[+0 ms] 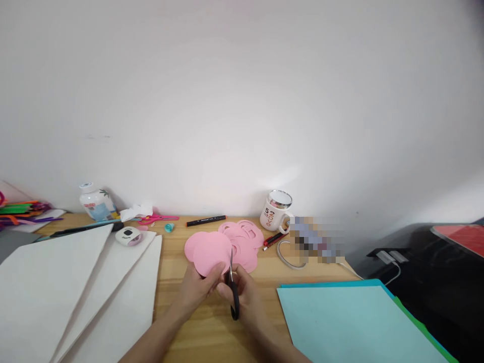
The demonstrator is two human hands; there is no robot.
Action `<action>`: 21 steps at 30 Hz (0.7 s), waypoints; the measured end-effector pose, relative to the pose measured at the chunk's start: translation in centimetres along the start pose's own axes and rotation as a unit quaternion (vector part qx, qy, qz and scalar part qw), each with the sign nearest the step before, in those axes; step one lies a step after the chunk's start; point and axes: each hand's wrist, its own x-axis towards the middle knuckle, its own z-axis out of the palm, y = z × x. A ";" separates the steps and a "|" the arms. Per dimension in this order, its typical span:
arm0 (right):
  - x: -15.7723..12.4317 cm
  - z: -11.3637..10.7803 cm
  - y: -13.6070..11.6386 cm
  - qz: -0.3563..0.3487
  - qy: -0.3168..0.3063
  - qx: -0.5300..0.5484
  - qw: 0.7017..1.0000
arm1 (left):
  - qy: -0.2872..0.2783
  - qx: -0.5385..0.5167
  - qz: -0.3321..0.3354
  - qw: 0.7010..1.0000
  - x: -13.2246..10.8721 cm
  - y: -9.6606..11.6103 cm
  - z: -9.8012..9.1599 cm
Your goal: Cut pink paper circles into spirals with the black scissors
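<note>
My left hand (200, 285) grips a rounded, petal-edged pink paper cutout (209, 251) from below, its thumb lying on the front. In my right hand (244, 292) is a pair of scissors (234, 297) with black handles. The blades point up along the right edge of the cutout, close to my left thumb; whether they touch the paper I cannot tell. Just behind, more pink paper pieces (247, 247) with curved cut-outs lie in a loose pile on the wooden table (204, 333), partly hidden by the held cutout.
White boards (45, 282) cover the left side, with a white oval gadget (128, 236) on them. Along the wall stand a white bottle (98, 202) and a mug (276, 212); a black marker (206, 221) and pink scissors (157, 218) lie there. Light blue sheets (348, 322) are stacked at right.
</note>
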 end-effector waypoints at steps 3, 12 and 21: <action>0.0 0.0 -0.3 0.004 0.005 -0.013 1.000 | 0.001 -0.009 -0.001 1.000 -0.1 0.2 0.0; 0.0 0.1 -0.2 0.013 0.003 -0.002 1.000 | -0.006 -0.005 0.000 1.000 -0.3 0.6 0.1; 0.0 0.1 -0.2 0.027 0.006 -0.015 1.000 | -0.011 -0.011 -0.014 1.000 -0.2 0.8 -0.1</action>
